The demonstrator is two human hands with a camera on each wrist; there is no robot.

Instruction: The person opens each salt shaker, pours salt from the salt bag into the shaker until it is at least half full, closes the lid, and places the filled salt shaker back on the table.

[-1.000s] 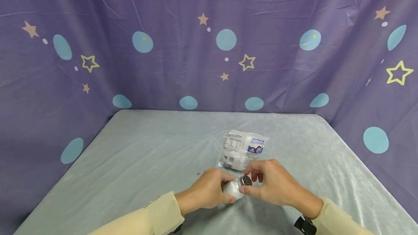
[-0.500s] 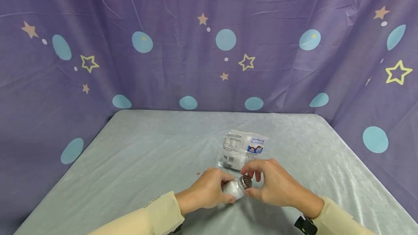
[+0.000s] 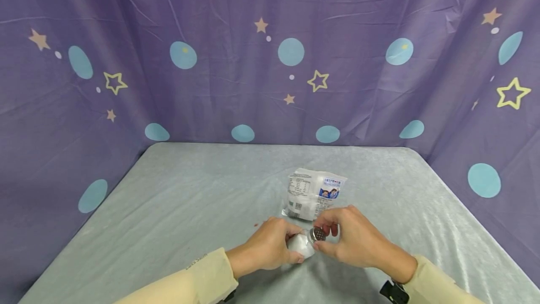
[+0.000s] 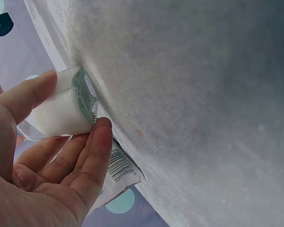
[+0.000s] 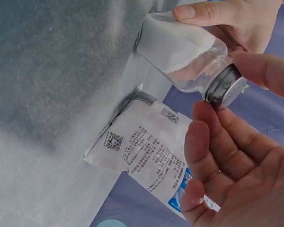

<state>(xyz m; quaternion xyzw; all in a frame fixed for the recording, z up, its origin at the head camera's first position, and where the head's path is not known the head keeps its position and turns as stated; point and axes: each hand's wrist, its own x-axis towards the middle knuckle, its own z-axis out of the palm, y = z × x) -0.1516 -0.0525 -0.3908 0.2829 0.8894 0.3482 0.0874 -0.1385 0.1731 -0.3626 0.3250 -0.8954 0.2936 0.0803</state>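
Observation:
A clear glass salt shaker (image 3: pixel 301 246) holds white, salt-like grains and is tilted, its perforated metal lid (image 5: pixel 223 87) pointing to the right in the head view. My left hand (image 3: pixel 269 243) grips the glass body between thumb and fingers, near the base. With thumb and fingertips, my right hand (image 3: pixel 356 238) pinches the rim of the lid from both sides. In the left wrist view the shaker (image 4: pixel 61 111) shows its flat glass bottom, while the lid is hidden there. The lid sits on the shaker's neck.
Just behind the hands lies a white printed plastic packet (image 3: pixel 310 193) with a blue picture label. A pale grey-green cloth covers the table (image 3: pixel 202 186), with a tiny reddish speck (image 3: pixel 256 224) left of the packet. A purple patterned curtain (image 3: pixel 236 83) surrounds the back and sides.
My right thumb and fingertips have shifted around the lid, sliding back slightly and then gripping it again. The left hand and the shaker's body stay in place.

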